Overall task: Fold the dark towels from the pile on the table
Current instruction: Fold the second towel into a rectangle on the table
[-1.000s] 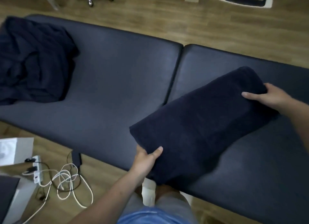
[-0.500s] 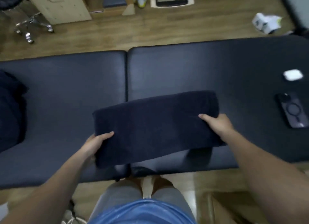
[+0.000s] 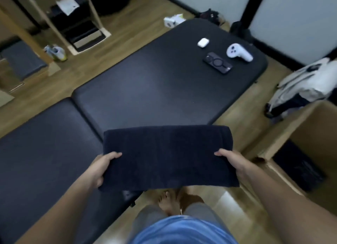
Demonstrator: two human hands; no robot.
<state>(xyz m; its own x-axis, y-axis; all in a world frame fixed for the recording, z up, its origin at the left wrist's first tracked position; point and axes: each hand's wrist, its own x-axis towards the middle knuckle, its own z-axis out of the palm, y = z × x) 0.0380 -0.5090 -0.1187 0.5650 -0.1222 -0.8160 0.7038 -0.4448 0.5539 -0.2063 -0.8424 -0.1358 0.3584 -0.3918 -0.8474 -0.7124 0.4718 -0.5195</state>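
Folded dark towel [image 3: 167,156] was held level between both hands, a flat oblong with its long side running left to right. My left hand [image 3: 102,168] gripped the left short end, thumb on top. My right hand [image 3: 231,163] gripped the right short end the same way. The fingers underneath were hidden by the cloth.

The towel was off the surface, over the near edge of the black padded table [image 3: 145,90]. Its left part hung over the padding. Its right part was over the wooden floor [image 3: 242,116], past the table's edge.

An open cardboard box [image 3: 310,134] stood on the floor near the towel's right end, with something dark [image 3: 299,169] lying in its bottom. I could not tell what it was.

At the far right end of the table, well apart from the towel:
- a white earbud case [image 3: 203,42]
- a dark phone [image 3: 217,62] lying flat, just nearer than the case
- a white handheld controller [image 3: 238,52], just right of the phone

A pale garment [image 3: 308,81] showed beyond the box, right of the table. My bare feet [image 3: 169,200] were on the floor below the towel's near edge. The view was somewhat blurred.
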